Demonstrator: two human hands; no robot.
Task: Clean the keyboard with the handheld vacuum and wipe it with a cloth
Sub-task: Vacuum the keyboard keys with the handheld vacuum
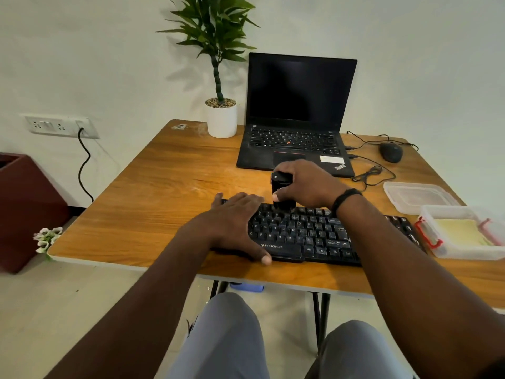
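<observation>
Hands: left point(235, 222) flat on keyboard point(314, 233), right point(306, 184) around vacuum point(281, 187); tub point(464, 242) (perhaps yellow cloth point(459, 231)).

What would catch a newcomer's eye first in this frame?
The two hands on the black keyboard at the table's near edge: the left hand lies flat on its left end, while the right hand grips a small black vacuum standing upright on the top key row. Behind them sit an open laptop with a dark screen and a potted plant to its left.
</observation>
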